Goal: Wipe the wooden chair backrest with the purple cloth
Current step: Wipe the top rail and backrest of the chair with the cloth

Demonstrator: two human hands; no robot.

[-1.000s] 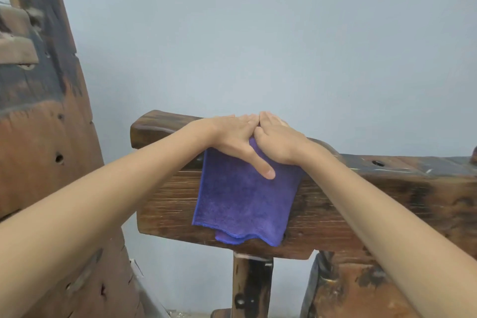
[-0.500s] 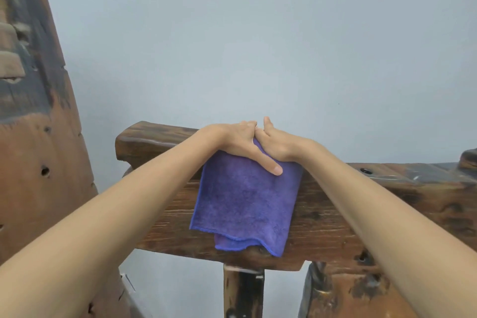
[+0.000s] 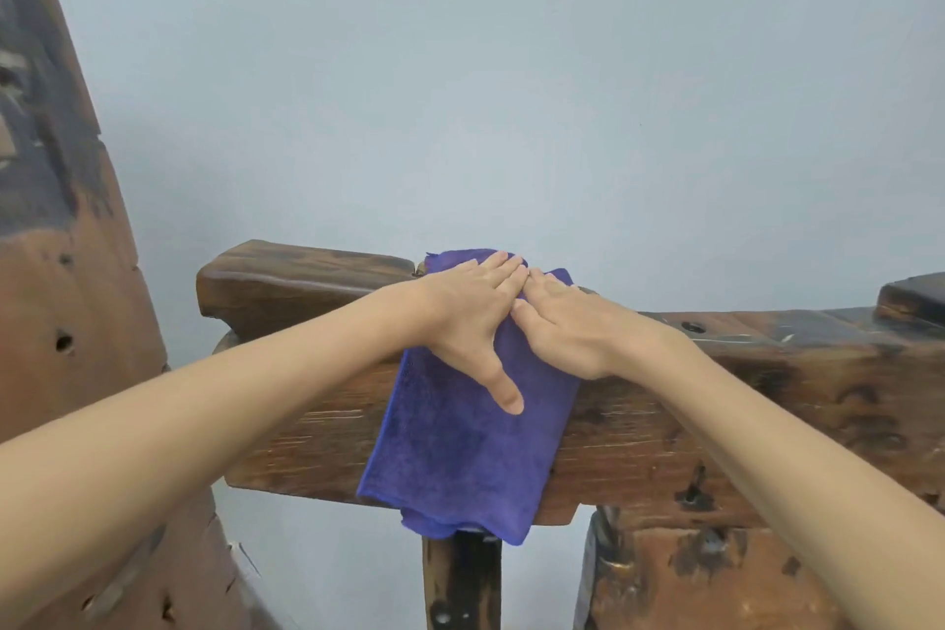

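Nearest the camera, two bare forearms reach forward and meet on the purple cloth (image 3: 455, 445); the cloth hangs folded over the wooden chair backrest (image 3: 716, 404), its lower edge drooping just past the underside of the rail beside a dark post (image 3: 460, 583); its upper part lies over the top edge. The left hand (image 3: 465, 317) lies flat on it, fingers (image 3: 503, 266) stretched together over the top edge and thumb splayed down the front face; the right hand (image 3: 567, 322) lies flat just beside it, touching it, fingers extended; neither hand grips, both press with open palms. The cloth looks soft, light and limp, likely to bunch or slide on the rough, pitted wood unless pinned by palm pressure; holding it at the fold over the top edge seems the surest place. The rail looks heavy and rigid. Further left stands another worn wooden slab (image 3: 66, 271); behind all is a plain pale wall (image 3: 511, 67).
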